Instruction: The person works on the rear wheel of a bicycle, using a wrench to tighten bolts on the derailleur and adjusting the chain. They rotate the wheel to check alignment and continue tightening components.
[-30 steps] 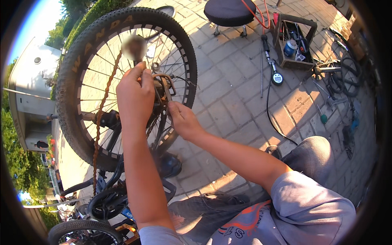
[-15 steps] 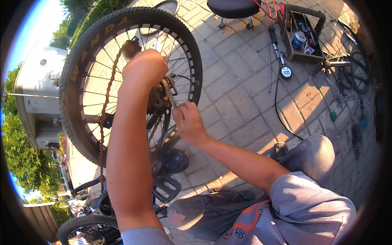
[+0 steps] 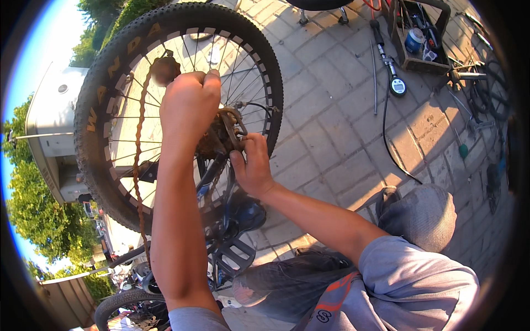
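A bicycle's wheel with a thick knobbly tyre (image 3: 91,146) stands in front of me, its spokes around a dark hub (image 3: 210,144). My left hand (image 3: 190,105) is closed above the hub, thumb uppermost; its palm side is hidden, so what it grips does not show. Just beyond its knuckles is a dark, blurred round part (image 3: 164,70), perhaps the derailleur. From that part a rusty chain (image 3: 138,149) hangs slack along the wheel. My right hand (image 3: 254,165) has its fingers curled at the metal frame end (image 3: 234,124) beside the hub; anything inside them is hidden.
A pedal (image 3: 234,256) and dark frame parts lie below the wheel. On the paving to the right are a gauge with a hose (image 3: 397,85), a long thin rod (image 3: 374,77), a wooden toolbox (image 3: 422,63) and scattered tools. Another bicycle wheel (image 3: 124,303) is at lower left.
My left hand has drawn down a little from the dark round part, which now shows more and sits farther left. My right hand has shifted against the frame end. The whole view has moved slightly.
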Tool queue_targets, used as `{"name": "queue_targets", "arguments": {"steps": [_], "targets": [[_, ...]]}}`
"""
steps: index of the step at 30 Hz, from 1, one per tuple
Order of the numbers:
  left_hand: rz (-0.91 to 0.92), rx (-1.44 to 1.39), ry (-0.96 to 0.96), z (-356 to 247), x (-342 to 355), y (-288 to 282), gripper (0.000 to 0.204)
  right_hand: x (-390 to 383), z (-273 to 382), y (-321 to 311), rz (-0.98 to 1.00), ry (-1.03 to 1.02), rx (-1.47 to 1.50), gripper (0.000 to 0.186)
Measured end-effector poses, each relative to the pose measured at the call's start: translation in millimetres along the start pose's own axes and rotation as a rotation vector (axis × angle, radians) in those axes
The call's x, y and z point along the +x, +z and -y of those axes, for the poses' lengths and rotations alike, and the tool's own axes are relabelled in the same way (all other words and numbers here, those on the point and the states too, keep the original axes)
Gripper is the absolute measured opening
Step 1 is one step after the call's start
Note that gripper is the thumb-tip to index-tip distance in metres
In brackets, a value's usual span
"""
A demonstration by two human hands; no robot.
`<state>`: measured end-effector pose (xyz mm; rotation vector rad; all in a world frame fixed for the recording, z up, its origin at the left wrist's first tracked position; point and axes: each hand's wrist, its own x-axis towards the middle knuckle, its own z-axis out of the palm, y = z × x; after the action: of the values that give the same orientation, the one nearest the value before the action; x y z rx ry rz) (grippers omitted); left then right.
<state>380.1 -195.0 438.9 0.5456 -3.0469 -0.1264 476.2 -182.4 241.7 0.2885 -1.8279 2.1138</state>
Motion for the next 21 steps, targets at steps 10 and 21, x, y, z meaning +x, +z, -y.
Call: {"name": "queue_targets", "arguments": {"steps": [10,21], "targets": [[-0.209,0.066,0.138,8,-15,13,0.035,-4,-11,8,-0.048,-0.025,0.098,0.04],[-0.326,0.095,0.343,23,-29,20,0.032,-1,10,-18,0.189,0.113,0.171,0.023]]}}
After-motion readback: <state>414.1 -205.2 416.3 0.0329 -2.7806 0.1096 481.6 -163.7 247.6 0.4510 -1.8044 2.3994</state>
